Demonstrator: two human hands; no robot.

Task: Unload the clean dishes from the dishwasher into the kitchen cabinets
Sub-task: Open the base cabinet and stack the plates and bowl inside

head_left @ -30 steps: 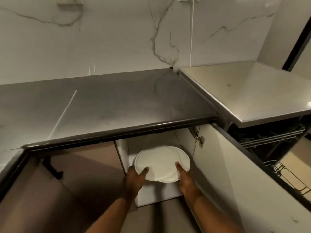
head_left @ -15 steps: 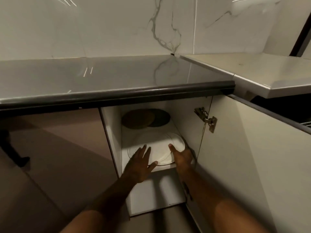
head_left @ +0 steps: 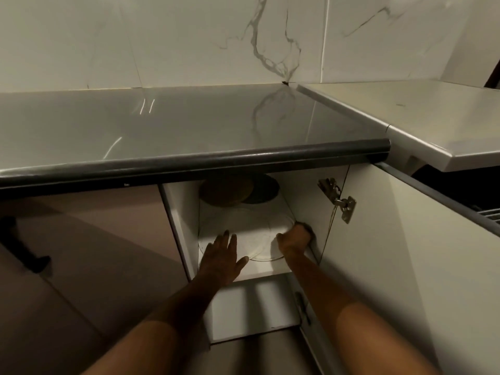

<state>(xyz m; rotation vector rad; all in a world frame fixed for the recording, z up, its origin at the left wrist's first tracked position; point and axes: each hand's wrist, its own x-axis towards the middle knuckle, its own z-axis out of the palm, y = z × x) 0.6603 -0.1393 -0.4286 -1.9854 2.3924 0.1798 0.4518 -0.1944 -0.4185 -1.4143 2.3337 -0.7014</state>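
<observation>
While both forearms reach down under the dark-edged countertop, the head view looks into an open base cabinet whose door swings out to the right on a metal hinge; on the upper shelf lie the white plates, flat and overlapping, their rims faintly outlined against the white board; the left hand rests on the shelf at the left edge of the plates, fingers straight and spread, thumb stretched toward the nearer rim, gripping nothing; the right hand sits at the right edge of the plates close to the cabinet's right wall, fingers curled over the rim, thumb on top, so it appears to hold the right-hand plate by its edge, though the blur and glare make the exact contact hard to read; the two hands are apart, with the plates between them; farther back on the same shelf, partly hidden under the countertop's lip, sit a brown round plate and just beside it on the right a dark grey round plate, the brown one overlapping the grey; below the shelf the cabinet's lower compartment shows a pale floor; a lighter worktop adjoins on the right, and beneath it a sliver of the dishwasher rack shows at the frame's edge; a veined marble backsplash rises behind the counters.
</observation>
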